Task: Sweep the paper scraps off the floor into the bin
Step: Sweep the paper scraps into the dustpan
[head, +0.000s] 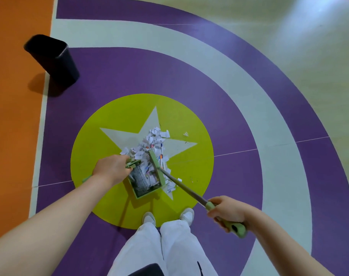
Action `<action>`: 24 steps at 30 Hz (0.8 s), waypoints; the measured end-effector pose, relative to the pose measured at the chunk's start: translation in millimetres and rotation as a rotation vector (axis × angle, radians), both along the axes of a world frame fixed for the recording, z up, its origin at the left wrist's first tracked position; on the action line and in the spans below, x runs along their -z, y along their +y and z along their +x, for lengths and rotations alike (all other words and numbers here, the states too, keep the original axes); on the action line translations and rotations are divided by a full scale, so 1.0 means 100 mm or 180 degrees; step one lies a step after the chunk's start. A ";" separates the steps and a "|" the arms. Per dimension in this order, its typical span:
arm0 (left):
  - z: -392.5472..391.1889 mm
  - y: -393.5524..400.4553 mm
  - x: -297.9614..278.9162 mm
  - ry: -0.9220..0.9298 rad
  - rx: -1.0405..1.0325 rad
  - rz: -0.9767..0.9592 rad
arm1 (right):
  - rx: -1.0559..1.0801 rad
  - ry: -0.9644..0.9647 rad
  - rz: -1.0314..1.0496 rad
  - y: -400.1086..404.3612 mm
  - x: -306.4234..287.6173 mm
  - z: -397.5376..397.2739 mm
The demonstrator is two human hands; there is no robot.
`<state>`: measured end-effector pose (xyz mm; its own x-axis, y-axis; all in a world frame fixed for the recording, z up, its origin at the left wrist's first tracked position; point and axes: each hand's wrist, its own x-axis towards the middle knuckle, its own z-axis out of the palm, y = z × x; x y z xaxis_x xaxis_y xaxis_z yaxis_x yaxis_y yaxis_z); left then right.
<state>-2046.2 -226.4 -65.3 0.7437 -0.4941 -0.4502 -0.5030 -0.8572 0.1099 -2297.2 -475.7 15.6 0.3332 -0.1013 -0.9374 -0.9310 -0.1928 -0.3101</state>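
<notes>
Paper scraps point(152, 143) lie heaped on the floor's point(189, 86) star, some already inside the green dustpan point(145, 183). Left hand point(112, 169) grips its handle to brace it; right hand point(228, 213) grips the broom point(156, 167) that rakes scraps in. Black bin point(52, 58) waits well apart, for emptying.

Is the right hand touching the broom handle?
Touching. The head view shows the right hand with fingers curled round the green grip of the broom handle.
</notes>
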 end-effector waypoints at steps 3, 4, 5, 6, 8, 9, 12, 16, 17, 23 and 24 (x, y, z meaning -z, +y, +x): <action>0.03 0.06 -0.01 0.0104 -0.0024 -0.0082 | 0.0105 -0.0025 -0.0019 -0.17 -0.10 -0.15; 0.04 0.07 -0.01 0.0138 -0.0042 -0.0095 | 0.0145 -0.0035 -0.0029 -0.22 -0.13 -0.20; 0.06 0.09 -0.01 0.0162 -0.0053 -0.0092 | 0.0189 -0.0038 -0.0047 -0.26 -0.16 -0.24; 0.07 0.09 -0.02 0.0184 -0.0058 -0.0078 | 0.0232 -0.0038 -0.0067 -0.30 -0.17 -0.29; 0.09 0.10 -0.03 0.0222 -0.0064 -0.0050 | 0.0310 -0.0019 -0.0118 -0.38 -0.18 -0.37; 0.10 0.10 -0.04 0.0254 -0.0069 -0.0045 | 0.0344 0.0000 -0.0147 -0.41 -0.17 -0.41; 0.11 0.12 -0.06 0.0302 -0.0060 -0.0063 | 0.0540 0.0066 -0.0268 -0.53 -0.12 -0.52; 0.10 0.15 -0.09 0.0326 0.0010 -0.0079 | 0.0832 0.0157 -0.0495 -0.58 0.12 -0.60; 0.10 0.15 -0.10 0.0356 0.0036 -0.0072 | 0.0828 0.0191 -0.0567 -0.55 0.21 -0.59; 0.11 0.20 -0.09 0.0310 0.0054 -0.0035 | 0.0759 0.0372 -0.0671 -0.12 0.65 -0.28; 0.10 0.20 -0.10 0.0282 0.0058 -0.0032 | 0.0772 0.0357 -0.0629 -0.03 0.69 -0.23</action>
